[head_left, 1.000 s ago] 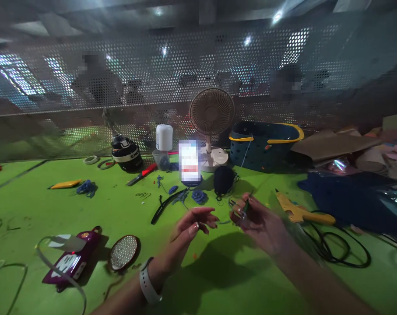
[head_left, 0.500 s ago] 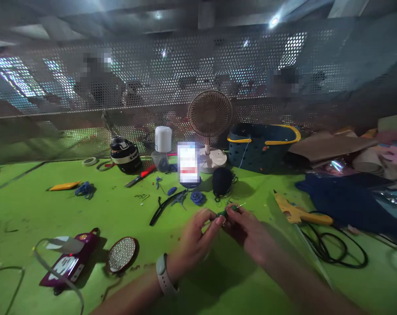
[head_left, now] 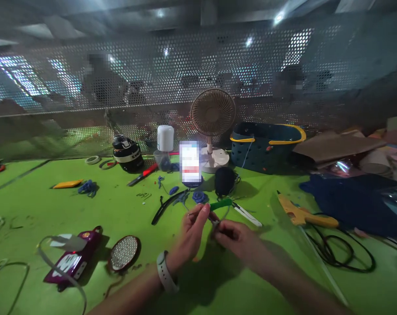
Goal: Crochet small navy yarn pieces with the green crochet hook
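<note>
My left hand (head_left: 194, 229), with a white watch on its wrist, is closed round a crochet hook with a green handle (head_left: 221, 204); the handle points to the right and its metal tip is hidden. Just below it, my right hand (head_left: 233, 236) pinches something small, too blurred to name, against the left fingertips. A thin strand curves between the hands. Beyond them lie a blue crocheted rosette (head_left: 200, 197) and a dark ball of yarn (head_left: 225, 181). A slim white tool (head_left: 247, 214), perhaps snips or tweezers, rests just right of the handle.
A lit phone (head_left: 190, 162) stands before a fan (head_left: 213, 113). Behind right is a blue basket (head_left: 267, 148). A yellow glue gun (head_left: 305, 214) with its cord lies right. On the left are a utility knife (head_left: 67, 184), a purple device (head_left: 75, 258) and a round mirror-like disc (head_left: 124, 253).
The green handle has swung out to the right, and the hook's metal tip no longer shows. My right hand has moved down off it, uncovering the white tool. The view has shifted slightly.
</note>
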`<state>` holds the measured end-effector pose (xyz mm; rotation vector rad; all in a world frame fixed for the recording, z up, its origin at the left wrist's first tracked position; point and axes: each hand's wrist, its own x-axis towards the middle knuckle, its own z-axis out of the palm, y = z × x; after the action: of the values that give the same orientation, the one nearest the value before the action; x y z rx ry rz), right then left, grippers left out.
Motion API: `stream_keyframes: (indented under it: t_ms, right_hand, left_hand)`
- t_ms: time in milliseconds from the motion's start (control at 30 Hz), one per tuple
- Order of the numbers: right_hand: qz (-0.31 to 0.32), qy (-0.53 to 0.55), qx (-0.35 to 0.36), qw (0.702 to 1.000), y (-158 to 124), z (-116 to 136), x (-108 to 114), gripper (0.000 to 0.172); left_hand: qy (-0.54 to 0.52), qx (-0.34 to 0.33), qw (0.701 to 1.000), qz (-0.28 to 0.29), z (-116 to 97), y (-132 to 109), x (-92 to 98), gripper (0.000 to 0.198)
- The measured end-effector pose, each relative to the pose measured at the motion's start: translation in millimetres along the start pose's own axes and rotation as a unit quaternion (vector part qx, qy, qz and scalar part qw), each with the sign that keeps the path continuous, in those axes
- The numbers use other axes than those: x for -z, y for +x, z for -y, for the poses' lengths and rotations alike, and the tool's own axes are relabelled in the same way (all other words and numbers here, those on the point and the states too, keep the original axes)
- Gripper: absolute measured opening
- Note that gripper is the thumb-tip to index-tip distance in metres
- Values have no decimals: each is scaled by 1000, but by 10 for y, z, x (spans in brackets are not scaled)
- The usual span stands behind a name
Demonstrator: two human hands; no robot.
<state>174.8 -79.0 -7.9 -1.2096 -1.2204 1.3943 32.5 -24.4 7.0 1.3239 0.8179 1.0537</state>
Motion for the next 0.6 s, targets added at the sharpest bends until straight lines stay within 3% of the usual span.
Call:
stream_keyframes:
  t_ms: [133, 367, 467, 533, 600]
  right_hand:
    - [-10, 37, -7, 999, -26, 122, 19, 31]
    - [-110, 116, -4, 987, 11, 93, 162, 23]
    - [-85, 133, -51, 986, 22, 17, 158, 25]
    - [-37, 114, -59, 991, -1, -2, 113, 26]
    - [25, 65, -54, 996, -33, 10, 62, 24]
  left_hand:
    - [-74, 18, 997, -21, 41, 28, 29, 35]
    - [-128, 84, 988, -16, 138, 20, 37, 38]
    - [-98, 52, 992, -51, 150, 20, 30, 37]
    - [-55, 4, 996, -71, 132, 20, 28, 38]
    - [-21, -38, 997, -57, 110, 14, 33, 37]
